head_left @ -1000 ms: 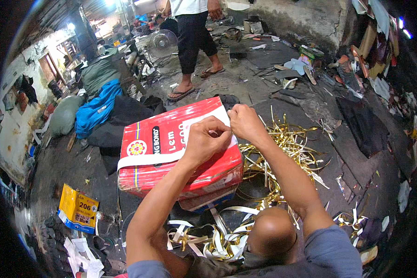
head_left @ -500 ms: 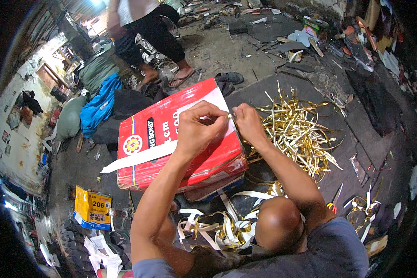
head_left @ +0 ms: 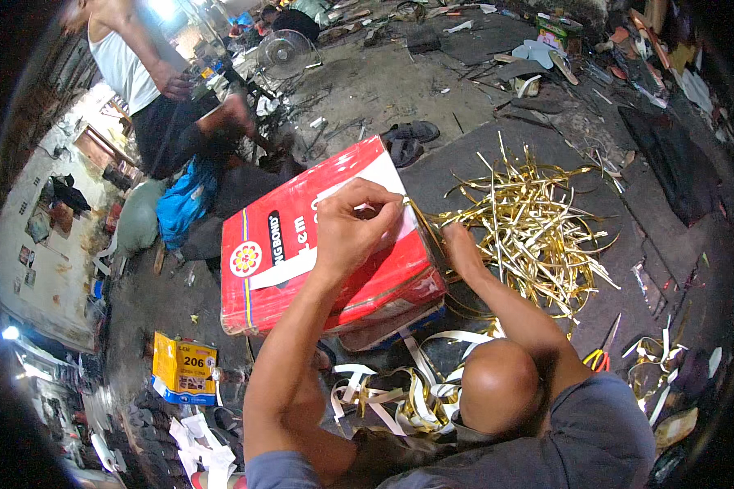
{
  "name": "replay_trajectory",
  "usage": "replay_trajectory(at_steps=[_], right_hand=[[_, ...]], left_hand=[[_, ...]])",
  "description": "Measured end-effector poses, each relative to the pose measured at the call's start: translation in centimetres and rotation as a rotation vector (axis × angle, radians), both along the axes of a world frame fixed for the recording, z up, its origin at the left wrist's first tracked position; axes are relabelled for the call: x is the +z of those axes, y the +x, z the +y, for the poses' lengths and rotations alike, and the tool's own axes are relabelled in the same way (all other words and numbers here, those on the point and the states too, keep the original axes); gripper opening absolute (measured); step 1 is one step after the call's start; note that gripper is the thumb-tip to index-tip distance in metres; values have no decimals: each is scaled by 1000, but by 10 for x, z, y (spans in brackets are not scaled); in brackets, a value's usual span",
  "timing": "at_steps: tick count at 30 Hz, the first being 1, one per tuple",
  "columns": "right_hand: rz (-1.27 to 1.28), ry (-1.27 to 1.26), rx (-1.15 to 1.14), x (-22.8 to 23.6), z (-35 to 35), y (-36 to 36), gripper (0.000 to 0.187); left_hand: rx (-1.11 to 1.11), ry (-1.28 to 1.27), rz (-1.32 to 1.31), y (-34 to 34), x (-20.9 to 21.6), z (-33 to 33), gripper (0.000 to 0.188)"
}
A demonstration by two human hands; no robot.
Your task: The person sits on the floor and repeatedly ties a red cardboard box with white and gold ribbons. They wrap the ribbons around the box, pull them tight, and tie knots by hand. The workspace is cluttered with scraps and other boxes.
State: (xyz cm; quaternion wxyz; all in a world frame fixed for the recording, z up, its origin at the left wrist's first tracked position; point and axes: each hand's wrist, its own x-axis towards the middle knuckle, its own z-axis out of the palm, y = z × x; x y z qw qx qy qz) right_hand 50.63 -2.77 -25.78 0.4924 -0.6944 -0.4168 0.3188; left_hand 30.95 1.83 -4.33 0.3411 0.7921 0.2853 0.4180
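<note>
My left hand (head_left: 357,224) is closed in a pinch at the far right edge of a red cardboard box (head_left: 302,224), its thumb and fingertip on the end of a strip. The strip's white band (head_left: 281,271) lies across the box top and passes beneath this hand. From the pinch a narrow gold strip (head_left: 422,218) runs down over the box's right side toward my right hand (head_left: 462,247). That hand is closed beside the box, below its top edge, its fingertips partly hidden. A heap of gold strips (head_left: 538,236) lies just right of it.
White and gold bands (head_left: 400,399) lie near my knee. Scissors (head_left: 599,359) with red and yellow handles rest at the right, and a yellow box (head_left: 185,367) stands at the left. Beyond the red box are sandals (head_left: 408,140), a fan (head_left: 288,54) and another person (head_left: 143,81).
My right hand has moved down from the box's top edge along its right side, while my left hand keeps its pinch. The white band's tail is shorter. The other person has moved left.
</note>
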Motion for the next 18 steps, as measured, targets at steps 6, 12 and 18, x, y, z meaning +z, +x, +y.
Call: replay_trajectory(at_steps=[6,12,18], right_hand=[[-200,43,-107,-89,6,12,24],[-203,-28,-77,-128,-5,21,26],[-479,-282,4,-142,-22,22,23]], left_hand=[[-25,-135,-78,6,2,0,7],[-45,-56,-78,7,3,-1,6],[-43,-40,-63,1,7,-5,7]])
